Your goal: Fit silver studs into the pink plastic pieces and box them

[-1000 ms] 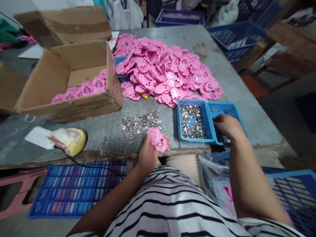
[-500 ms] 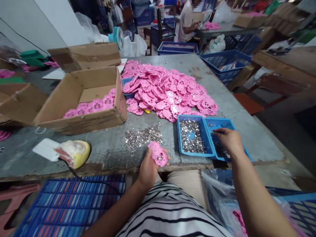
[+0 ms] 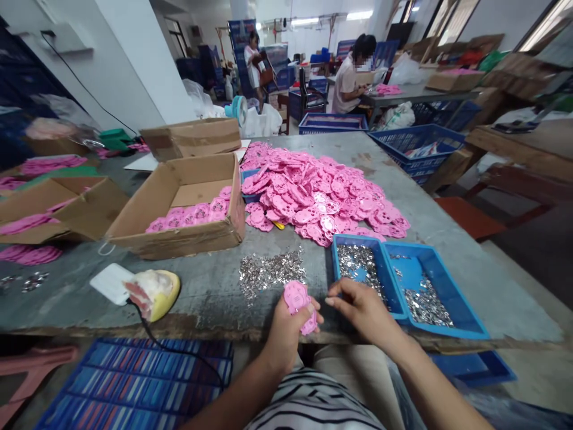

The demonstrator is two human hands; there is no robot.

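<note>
My left hand (image 3: 286, 328) grips a pink plastic piece with a scalloped outline (image 3: 296, 297), its thumb lying across the lower part. Just to the right, my right hand (image 3: 362, 307) has its thumb and forefinger close together in a pinch. Whatever may be between those fingertips is too small to make out. Behind the right hand stands a blue tray (image 3: 335, 254) of small shiny metal bits, partly covered by the hand. A second blue tray (image 3: 465, 298) beside it holds more metal bits. Loose metal bits (image 3: 271, 272) lie on the table beyond my left hand.
A large heap of pink pieces (image 3: 313, 191) covers the table's middle. At left stands an open cardboard box (image 3: 179, 239) with pink pieces inside. A yellow-and-white object with a cable (image 3: 156, 292) lies near the front edge. Two people are farther back, one seated (image 3: 347, 86).
My right hand has left the right-hand tray and come over beside my left hand. My left thumb now lies over the pink piece. The view has tilted up, showing more of the room.
</note>
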